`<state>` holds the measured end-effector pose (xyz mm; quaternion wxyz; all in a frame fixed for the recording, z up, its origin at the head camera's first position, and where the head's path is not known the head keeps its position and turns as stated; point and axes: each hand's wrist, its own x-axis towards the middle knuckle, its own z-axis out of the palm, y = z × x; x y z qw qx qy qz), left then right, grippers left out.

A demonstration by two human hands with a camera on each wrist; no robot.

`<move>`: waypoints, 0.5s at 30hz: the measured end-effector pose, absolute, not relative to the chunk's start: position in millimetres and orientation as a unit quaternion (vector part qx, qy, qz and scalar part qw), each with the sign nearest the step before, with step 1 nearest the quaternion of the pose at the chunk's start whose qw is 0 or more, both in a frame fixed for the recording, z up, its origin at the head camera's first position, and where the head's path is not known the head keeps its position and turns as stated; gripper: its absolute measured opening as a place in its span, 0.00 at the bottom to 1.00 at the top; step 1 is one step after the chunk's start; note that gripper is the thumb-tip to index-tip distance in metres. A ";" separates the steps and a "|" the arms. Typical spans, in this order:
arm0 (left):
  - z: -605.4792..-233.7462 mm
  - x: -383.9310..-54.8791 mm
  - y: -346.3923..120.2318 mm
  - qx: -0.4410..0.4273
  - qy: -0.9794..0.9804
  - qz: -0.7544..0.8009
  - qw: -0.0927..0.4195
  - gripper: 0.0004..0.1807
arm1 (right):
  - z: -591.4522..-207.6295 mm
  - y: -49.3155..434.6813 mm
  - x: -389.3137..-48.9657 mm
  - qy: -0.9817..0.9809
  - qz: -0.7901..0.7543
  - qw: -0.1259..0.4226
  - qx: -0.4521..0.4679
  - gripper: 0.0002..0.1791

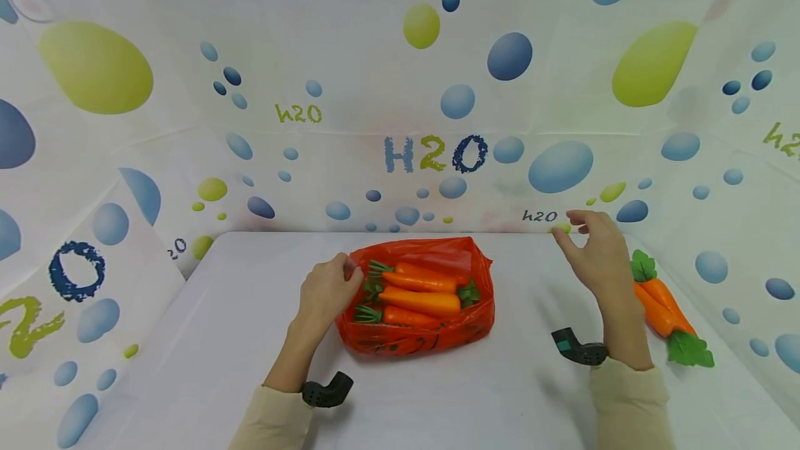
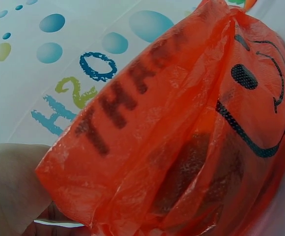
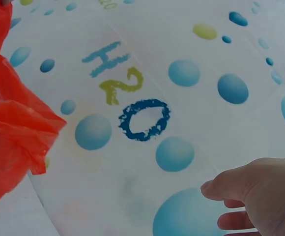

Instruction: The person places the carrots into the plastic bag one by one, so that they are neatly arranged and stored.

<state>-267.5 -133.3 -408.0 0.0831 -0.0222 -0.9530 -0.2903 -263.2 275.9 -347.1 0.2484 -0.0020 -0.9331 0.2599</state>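
A red plastic bag lies on the table with its mouth spread, and several carrots with green tops show inside. At the bag's left rim, my left hand pinches the plastic between thumb and fingers. In the left wrist view the bag shows dark printed letters and a smiling face, with the left hand at its edge. My right hand is raised to the right of the bag, fingers apart, holding nothing. Beside the right forearm lies a bunch of carrots with green leaves.
A white table carries everything. Behind it and along both sides stands a white sheet printed with blue and green drops and lettering. Each wrist wears a black camera device.
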 end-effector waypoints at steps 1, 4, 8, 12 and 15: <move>-408.0 -267.4 -133.3 -0.023 -0.953 -0.291 0.083 0.12 | -347.0 278.4 -262.8 -0.933 0.262 0.244 -0.007 0.26; -407.8 -267.1 -133.4 -0.023 -0.952 -0.294 0.081 0.12 | -347.0 285.1 -262.0 -0.933 0.271 0.237 -0.019 0.27; -407.7 -266.9 -133.9 -0.025 -0.952 -0.295 0.079 0.12 | -348.1 293.0 -262.6 -0.932 0.274 0.234 -0.036 0.28; -407.7 -266.7 -133.6 -0.025 -0.952 -0.294 0.080 0.12 | -348.5 299.2 -262.2 -0.933 0.275 0.224 -0.061 0.29; -407.7 -266.4 -133.1 -0.023 -0.952 -0.294 0.080 0.12 | -349.4 303.5 -261.5 -0.932 0.279 0.220 -0.076 0.30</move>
